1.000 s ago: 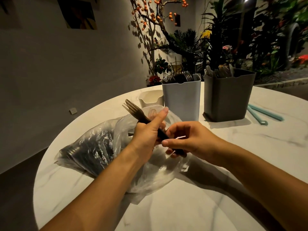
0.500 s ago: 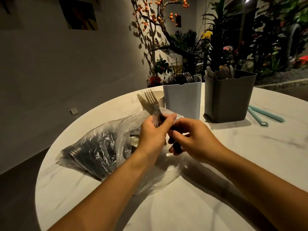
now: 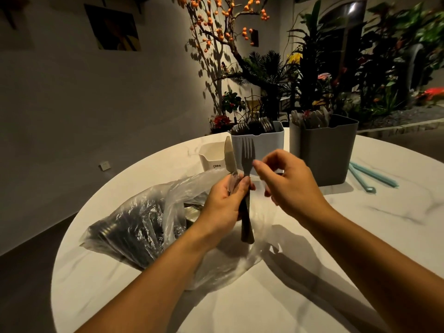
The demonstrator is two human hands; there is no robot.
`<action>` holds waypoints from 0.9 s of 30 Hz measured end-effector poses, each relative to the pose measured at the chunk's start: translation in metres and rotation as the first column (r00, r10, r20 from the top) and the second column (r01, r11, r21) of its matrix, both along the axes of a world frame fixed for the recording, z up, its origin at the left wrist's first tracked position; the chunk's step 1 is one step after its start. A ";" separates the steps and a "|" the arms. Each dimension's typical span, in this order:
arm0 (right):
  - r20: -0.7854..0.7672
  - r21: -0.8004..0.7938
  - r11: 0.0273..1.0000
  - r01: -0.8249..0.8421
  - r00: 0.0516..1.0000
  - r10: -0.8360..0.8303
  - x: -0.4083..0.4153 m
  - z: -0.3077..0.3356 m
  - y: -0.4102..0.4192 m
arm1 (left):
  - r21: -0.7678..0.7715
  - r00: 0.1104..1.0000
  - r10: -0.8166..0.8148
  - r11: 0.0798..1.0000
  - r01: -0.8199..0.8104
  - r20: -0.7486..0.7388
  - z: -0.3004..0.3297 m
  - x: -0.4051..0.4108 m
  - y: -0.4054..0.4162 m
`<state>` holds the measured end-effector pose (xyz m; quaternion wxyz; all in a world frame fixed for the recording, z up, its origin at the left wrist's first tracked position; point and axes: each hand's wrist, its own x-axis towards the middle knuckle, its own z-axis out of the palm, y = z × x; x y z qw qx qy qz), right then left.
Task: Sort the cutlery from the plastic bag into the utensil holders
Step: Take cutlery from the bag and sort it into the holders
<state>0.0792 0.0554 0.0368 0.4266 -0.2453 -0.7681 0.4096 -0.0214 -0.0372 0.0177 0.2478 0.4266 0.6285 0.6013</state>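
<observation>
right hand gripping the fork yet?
No: the right hand hovers beside the fork with nothing in its fingers, while the left hand holds the fork and knife.

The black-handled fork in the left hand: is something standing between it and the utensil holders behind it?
Nothing visible. The black-handled fork, beside a knife in the left hand, has open air before the light grey holder.
</observation>
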 end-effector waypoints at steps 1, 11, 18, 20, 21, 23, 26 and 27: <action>-0.009 -0.024 0.999 -0.033 0.999 0.033 0.000 0.005 0.002 | -0.010 1.000 -0.016 1.000 0.016 -0.003 0.002 0.001 0.000; -0.037 -0.169 0.945 -0.279 0.960 0.277 0.009 0.045 0.012 | -0.171 0.954 -0.299 0.939 0.299 0.026 0.044 -0.007 0.007; 0.049 -0.168 0.945 -0.280 0.955 0.291 0.020 0.072 0.026 | -0.334 0.926 -0.371 0.884 0.328 -0.072 0.075 -0.011 0.014; 0.068 -0.163 0.946 -0.279 0.954 0.293 0.023 0.081 0.030 | -0.300 0.935 -0.336 0.909 0.290 -0.113 0.082 -0.008 0.021; 0.078 -0.156 0.949 -0.275 0.954 0.289 0.024 0.085 0.033 | -0.283 0.937 -0.325 0.917 0.280 -0.127 0.086 -0.007 0.023; 0.098 -0.139 0.958 -0.251 0.959 0.266 0.026 0.092 0.038 | -0.269 0.931 -0.324 0.923 0.273 -0.167 0.093 -0.002 0.029; 0.104 -0.159 0.963 -0.219 0.966 0.237 0.028 0.102 0.047 | -0.274 0.889 -0.366 0.916 0.293 -0.274 0.103 0.004 0.039; 0.106 -0.163 0.964 -0.211 0.967 0.230 0.030 0.105 0.050 | -0.277 0.879 -0.380 0.912 0.303 -0.290 0.106 0.006 0.041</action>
